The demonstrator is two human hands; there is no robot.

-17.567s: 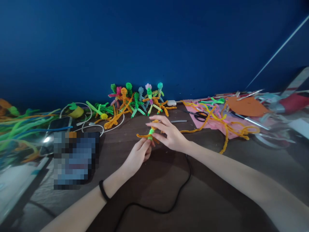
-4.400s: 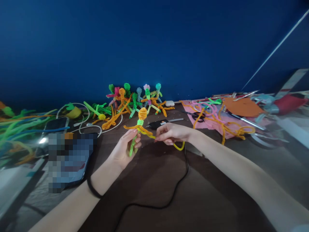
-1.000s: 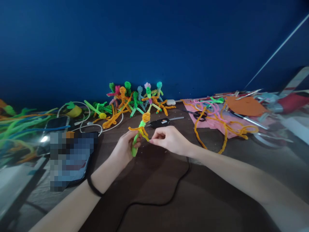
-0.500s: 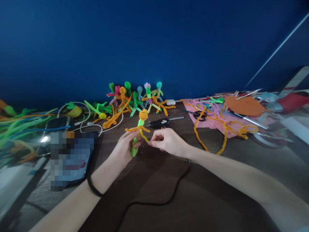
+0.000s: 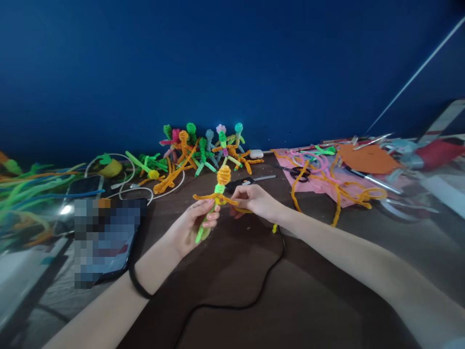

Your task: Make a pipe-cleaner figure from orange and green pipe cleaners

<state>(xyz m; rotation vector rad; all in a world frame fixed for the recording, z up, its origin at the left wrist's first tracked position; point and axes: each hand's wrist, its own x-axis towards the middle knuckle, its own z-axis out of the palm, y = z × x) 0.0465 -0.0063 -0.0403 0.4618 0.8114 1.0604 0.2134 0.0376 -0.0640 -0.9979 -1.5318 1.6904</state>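
My left hand (image 5: pixel 194 220) is closed around the green lower part of a pipe cleaner figure (image 5: pixel 224 175). The figure has a coiled orange head, a light green neck and orange arms spread to both sides, and it leans to the right. Beside it, my right hand (image 5: pixel 254 201) pinches a yellow pipe cleaner (image 5: pixel 244 210) that runs from the figure's middle. A loose yellow end (image 5: pixel 275 228) shows below my right wrist. The fingertips of my right hand partly hide the strand.
Several finished pipe cleaner figures (image 5: pixel 202 150) stand by the blue wall. A glue gun (image 5: pixel 236 183) lies behind my right hand. Phones (image 5: pixel 118 237), a white cable (image 5: pixel 125 196) and loose pipe cleaners (image 5: pixel 32 194) are at left. Scissors (image 5: pixel 300 173) and pink paper (image 5: pixel 319 186) lie at right.
The figure has tilted and shifted slightly right in my left hand. My right hand has moved a little right and up, and the yellow strand now stretches further out to the right.
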